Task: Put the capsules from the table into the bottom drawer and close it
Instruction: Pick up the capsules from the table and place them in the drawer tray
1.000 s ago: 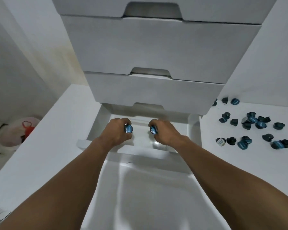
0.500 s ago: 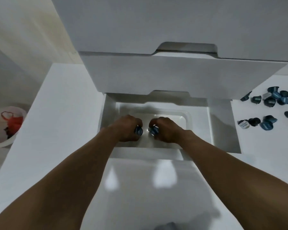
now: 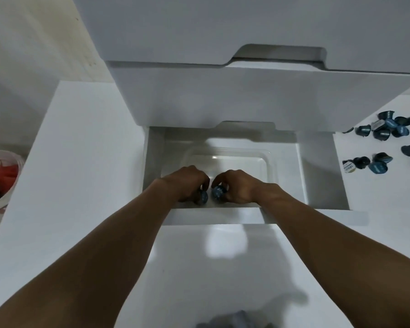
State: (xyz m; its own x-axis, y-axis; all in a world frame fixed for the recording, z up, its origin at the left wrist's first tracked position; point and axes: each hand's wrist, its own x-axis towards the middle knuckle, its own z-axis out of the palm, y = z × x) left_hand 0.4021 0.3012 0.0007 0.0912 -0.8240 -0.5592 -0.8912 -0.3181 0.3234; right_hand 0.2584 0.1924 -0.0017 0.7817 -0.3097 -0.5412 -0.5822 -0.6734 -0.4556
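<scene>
Knuckles up inside the white bottom drawer [image 3: 222, 217], the left hand [image 3: 185, 183] curls its grip round a shiny blue capsule [image 3: 203, 197]; the right hand [image 3: 238, 185] holds a second capsule [image 3: 217, 192].

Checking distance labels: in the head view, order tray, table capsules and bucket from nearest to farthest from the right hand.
1. Tray, in the drawer, at the right hand.
2. Table capsules, off to the right.
3. Bucket, far left, past the table's edge.
</scene>
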